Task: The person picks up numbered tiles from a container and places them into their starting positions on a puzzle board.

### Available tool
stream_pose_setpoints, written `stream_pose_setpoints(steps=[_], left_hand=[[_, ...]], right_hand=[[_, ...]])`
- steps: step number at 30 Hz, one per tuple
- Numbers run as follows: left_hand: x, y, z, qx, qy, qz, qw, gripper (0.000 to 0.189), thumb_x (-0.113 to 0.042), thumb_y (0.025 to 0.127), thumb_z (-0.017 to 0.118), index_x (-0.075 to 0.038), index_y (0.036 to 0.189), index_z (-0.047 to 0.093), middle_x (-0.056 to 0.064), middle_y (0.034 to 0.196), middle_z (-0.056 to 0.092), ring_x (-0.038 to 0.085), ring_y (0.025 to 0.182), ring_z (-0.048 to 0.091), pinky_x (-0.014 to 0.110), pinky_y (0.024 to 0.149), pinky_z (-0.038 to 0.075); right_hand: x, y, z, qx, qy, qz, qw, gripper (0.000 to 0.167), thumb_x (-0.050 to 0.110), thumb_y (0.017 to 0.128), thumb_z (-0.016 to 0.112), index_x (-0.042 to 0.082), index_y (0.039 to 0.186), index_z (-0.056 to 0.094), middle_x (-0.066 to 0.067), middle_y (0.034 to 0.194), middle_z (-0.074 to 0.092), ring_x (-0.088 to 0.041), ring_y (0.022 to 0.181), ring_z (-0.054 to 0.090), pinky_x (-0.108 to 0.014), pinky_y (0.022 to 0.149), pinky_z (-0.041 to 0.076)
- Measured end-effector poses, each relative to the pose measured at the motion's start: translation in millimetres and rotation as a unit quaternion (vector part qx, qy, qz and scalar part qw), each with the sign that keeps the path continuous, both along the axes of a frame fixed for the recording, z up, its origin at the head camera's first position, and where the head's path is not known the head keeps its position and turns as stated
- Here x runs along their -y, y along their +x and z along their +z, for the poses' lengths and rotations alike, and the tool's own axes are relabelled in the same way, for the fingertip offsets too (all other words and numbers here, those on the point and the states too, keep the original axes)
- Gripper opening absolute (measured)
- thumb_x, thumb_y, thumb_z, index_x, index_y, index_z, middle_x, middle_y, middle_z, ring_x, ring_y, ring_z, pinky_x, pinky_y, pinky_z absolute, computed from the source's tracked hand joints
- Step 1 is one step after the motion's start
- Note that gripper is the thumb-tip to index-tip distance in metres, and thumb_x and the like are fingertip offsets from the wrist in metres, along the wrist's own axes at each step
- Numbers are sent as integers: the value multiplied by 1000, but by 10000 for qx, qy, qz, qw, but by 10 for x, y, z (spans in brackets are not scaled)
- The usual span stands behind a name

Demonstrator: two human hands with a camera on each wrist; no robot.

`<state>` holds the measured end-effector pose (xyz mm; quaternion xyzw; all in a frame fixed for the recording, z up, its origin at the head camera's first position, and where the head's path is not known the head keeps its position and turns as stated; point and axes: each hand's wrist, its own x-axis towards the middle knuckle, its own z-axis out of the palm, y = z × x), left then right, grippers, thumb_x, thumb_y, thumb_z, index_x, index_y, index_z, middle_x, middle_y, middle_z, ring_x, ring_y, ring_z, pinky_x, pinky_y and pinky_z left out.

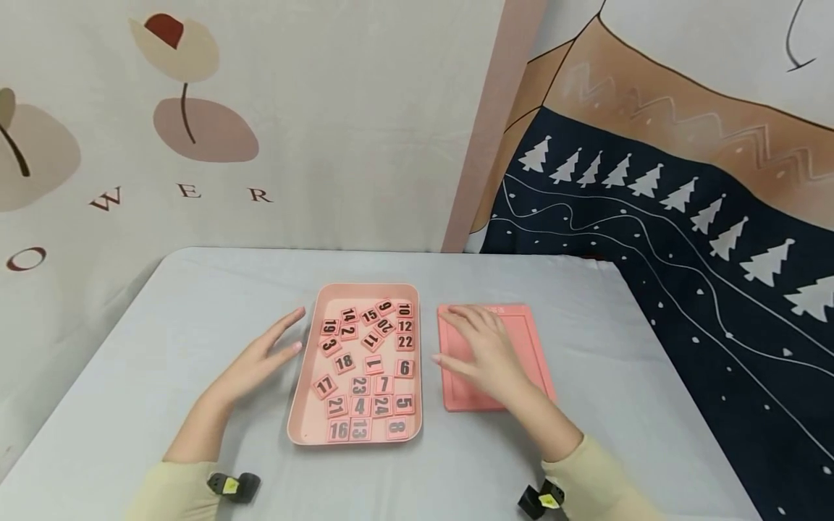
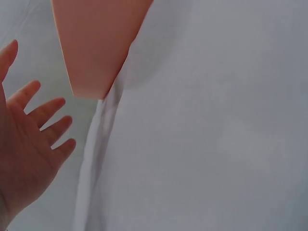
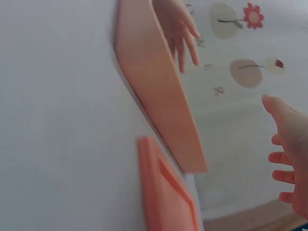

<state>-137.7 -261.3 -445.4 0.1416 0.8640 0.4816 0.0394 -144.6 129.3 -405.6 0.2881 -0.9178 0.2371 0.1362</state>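
A pink tray [image 1: 355, 291] lies on the table, holding several loose pink number tiles [image 1: 360, 386], most in the lower half and others scattered above. To its right is a flat pink board [image 1: 524, 347] with a raised rim. My left hand [image 1: 250, 365] hovers just left of the tray, its fingers extended and spread in the left wrist view, with nothing in them. Above the board is my right hand [image 1: 485, 347], fingers extended and holding nothing; it covers part of the board. Both hands appear apart from the things below.
A pale cloth covers the table [image 1: 260, 449]. Behind it hangs a cream curtain [image 1: 339, 130] with flower prints and letters, and at the right a dark cloth [image 1: 586, 217] with white trees. Small black devices [image 1: 242, 488] sit at both wrists.
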Motion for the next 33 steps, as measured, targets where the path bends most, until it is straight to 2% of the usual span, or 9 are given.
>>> stream_pose_setpoints(steps=[4, 7, 11, 19, 23, 27, 33], left_hand=[[40, -27, -92, 20, 264, -169, 9995, 60, -18, 99, 53, -11, 152, 26, 19, 153, 26, 42, 138, 20, 59, 109, 17], [65, -33, -152, 106, 364, -321, 9988, 61, -17, 98, 55, -8, 152, 27, 18, 152, 28, 40, 138, 23, 37, 112, 21], [81, -27, -205, 170, 438, -475, 9978, 61, -15, 96, 58, -5, 150, 30, 18, 152, 30, 39, 138, 24, 12, 104, 20], [95, -22, -253, 221, 360, -568, 9975, 62, -16, 94, 61, -7, 149, 34, 15, 152, 30, 38, 139, 20, 13, 105, 17], [120, -24, -284, 306, 439, -622, 9966, 63, -15, 94, 62, -8, 149, 33, 14, 153, 30, 34, 140, 20, 11, 104, 17], [138, -30, -310, 378, 580, -720, 9950, 65, -14, 93, 63, -8, 150, 32, 15, 153, 29, 30, 140, 21, 9, 103, 17], [152, -44, -320, 397, 566, -854, 9940, 67, -13, 92, 64, -7, 150, 31, 16, 154, 27, 37, 140, 18, 11, 103, 17]], right_hand=[[185, -2, -77, 79, -63, 270, 9996, 62, 42, 81, 75, 9, 130, 59, -7, 131, 55, -27, 124, 43, -50, 106, 29], [317, -11, -138, 138, -116, 457, 9988, 57, 39, 80, 76, 9, 127, 61, -6, 127, 57, -24, 120, 46, -47, 103, 32], [475, -44, -207, 275, -57, 635, 9976, 51, 36, 81, 76, 12, 124, 63, -4, 124, 59, -20, 116, 47, -44, 101, 34], [692, -162, -344, 517, 359, 703, 9955, 34, 35, 83, 74, 19, 113, 69, 5, 112, 63, -14, 106, 47, -40, 97, 36], [770, -213, -401, 601, 586, 726, 9938, 28, 36, 85, 72, 21, 109, 71, 7, 108, 64, -13, 103, 47, -36, 90, 37], [815, -248, -437, 707, 747, 706, 9922, 27, 36, 84, 72, 21, 106, 72, 7, 108, 63, -14, 105, 47, -35, 88, 36], [853, -290, -457, 764, 913, 768, 9899, 26, 34, 79, 76, 24, 102, 74, 10, 105, 62, -12, 100, 46, -32, 82, 34]])
